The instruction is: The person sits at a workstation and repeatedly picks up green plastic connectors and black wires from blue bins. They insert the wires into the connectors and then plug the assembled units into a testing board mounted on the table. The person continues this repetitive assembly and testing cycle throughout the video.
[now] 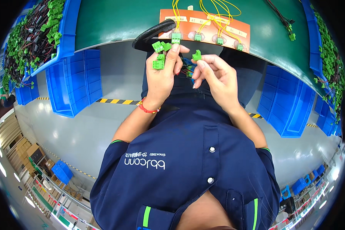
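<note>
My left hand (pixel 159 78) is closed around several small green terminal plugs (pixel 158 62), which stick out beside its fingers. Its thumb tip is right below a green connector (pixel 176 38) that hangs on yellow wires at an orange board (pixel 203 26); whether they touch I cannot tell. Pinched between the thumb and forefinger of my right hand (pixel 221 78) is one single green terminal plug (pixel 196 55), held apart from the board. Along the board's near edge sit more wired green sockets (pixel 220 40). Behind the right fingers, some coloured wires (pixel 189 71) are partly hidden.
The green table (pixel 119 19) has a curved black handle-like piece (pixel 153 35) at its edge. Blue bins full of green-plugged cables (pixel 46 28) flank both sides. Blue crates (pixel 74 82) stand below. A black cable with green plugs (pixel 291 34) lies at right.
</note>
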`<state>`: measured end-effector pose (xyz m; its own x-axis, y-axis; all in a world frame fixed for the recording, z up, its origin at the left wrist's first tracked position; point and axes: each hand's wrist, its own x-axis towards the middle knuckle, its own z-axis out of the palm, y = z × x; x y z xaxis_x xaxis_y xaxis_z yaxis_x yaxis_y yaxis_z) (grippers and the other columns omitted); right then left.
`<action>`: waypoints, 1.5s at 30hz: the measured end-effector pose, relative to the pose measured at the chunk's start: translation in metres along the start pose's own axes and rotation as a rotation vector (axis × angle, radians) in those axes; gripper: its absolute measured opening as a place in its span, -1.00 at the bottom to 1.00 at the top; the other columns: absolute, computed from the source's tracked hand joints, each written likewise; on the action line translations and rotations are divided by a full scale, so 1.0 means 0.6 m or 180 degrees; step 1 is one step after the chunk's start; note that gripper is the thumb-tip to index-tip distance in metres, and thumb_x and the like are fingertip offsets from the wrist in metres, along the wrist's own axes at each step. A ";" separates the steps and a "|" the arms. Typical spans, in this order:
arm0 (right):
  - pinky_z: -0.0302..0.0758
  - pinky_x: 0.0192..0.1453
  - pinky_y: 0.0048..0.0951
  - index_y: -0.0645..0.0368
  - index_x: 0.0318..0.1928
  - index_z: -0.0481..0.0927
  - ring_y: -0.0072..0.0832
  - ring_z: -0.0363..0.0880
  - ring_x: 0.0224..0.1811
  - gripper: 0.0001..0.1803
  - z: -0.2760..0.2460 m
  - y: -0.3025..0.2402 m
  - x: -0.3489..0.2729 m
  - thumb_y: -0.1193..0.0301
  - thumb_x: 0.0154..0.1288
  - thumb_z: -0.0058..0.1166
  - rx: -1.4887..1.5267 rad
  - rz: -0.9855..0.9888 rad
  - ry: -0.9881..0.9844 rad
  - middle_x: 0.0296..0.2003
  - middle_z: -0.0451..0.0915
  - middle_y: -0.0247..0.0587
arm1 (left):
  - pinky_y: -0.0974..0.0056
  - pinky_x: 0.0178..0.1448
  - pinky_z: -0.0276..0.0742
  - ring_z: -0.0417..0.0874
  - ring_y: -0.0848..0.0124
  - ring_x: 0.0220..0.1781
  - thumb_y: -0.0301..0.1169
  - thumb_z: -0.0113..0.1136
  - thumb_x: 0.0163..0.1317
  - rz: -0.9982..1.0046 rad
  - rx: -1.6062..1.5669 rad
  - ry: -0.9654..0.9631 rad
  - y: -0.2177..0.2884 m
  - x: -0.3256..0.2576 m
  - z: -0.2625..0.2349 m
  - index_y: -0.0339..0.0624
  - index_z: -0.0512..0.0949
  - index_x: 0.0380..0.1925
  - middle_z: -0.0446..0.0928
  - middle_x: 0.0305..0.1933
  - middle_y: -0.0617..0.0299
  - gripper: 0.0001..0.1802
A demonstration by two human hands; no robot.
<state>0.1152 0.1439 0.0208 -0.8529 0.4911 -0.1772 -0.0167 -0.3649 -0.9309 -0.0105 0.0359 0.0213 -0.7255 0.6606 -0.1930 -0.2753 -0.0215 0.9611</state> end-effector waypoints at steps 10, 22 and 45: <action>0.50 -0.47 -0.55 0.35 -0.11 0.61 -0.61 0.47 -0.64 -0.69 0.018 0.012 0.030 0.32 0.55 -0.07 0.1134 0.0434 0.0216 -0.51 0.56 -0.30 | 0.53 -0.54 0.16 0.36 0.68 -0.55 -0.20 0.04 0.51 -0.0358 -0.0233 -0.0321 0.000 0.008 -0.045 -0.32 0.63 -0.12 0.54 -0.34 0.32 -0.63; 0.52 -0.36 -0.51 0.32 -0.11 0.57 -0.60 0.47 -0.57 -0.73 0.055 -0.005 0.021 0.34 0.52 -0.07 0.2254 0.0711 0.0650 -0.47 0.57 -0.27 | 0.53 -0.45 0.32 0.41 0.68 -0.51 -0.24 -0.04 0.55 -0.0590 0.0405 -0.0356 -0.061 -0.058 -0.071 -0.32 0.56 0.09 0.58 -0.37 0.32 -0.62; 0.55 -0.02 -0.33 0.28 -0.02 0.62 -0.18 0.62 0.00 -0.70 -0.097 0.058 -0.039 0.35 0.35 0.18 -0.2467 -0.0471 -0.0453 -0.12 0.62 -0.05 | 0.54 -0.54 0.14 0.47 0.64 -0.52 -0.15 -0.03 0.52 -0.1410 0.0019 -0.1386 -0.071 -0.027 -0.024 -0.31 0.62 -0.05 0.70 -0.30 0.17 -0.57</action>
<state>0.1648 0.1655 -0.0262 -0.9294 0.3668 -0.0407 0.1878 0.3750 -0.9078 0.0039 0.0152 -0.0191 -0.2188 0.8514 -0.4767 -0.4869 0.3281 0.8095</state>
